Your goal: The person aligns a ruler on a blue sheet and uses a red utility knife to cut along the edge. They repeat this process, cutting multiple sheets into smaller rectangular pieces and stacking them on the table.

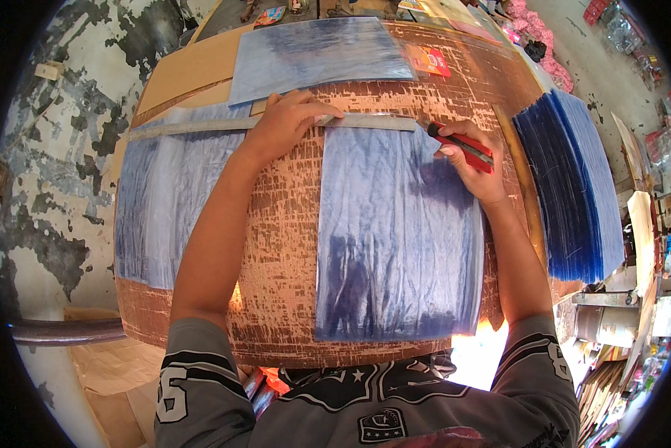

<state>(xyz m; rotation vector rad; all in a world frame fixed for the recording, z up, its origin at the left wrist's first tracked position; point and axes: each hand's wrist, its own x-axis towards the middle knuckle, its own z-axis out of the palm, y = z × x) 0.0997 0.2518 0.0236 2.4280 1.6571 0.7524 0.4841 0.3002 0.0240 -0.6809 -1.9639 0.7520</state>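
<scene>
A long grey metal ruler (373,122) lies crosswise over the top end of a bluish translucent plastic sheet stack (399,246), reaching left over a second such sheet stack (175,201). My left hand (287,125) holds the ruler near its middle, with the fingers bent over it and pressing down. In my right hand (473,160) is a red and black utility knife (466,148), gripped between thumb and fingers. Its tip points left, close to the ruler's right end, at the top edge of the right-hand sheets. Whether the blade touches the plastic I cannot tell.
The worn brown tabletop (283,246) is covered in scratches. Another bluish sheet stack (313,60) lies at the far side, beside brown cardboard (190,71) and a red-orange packet (429,61). A thick dark-blue sheet stack (567,187) stands along the right edge.
</scene>
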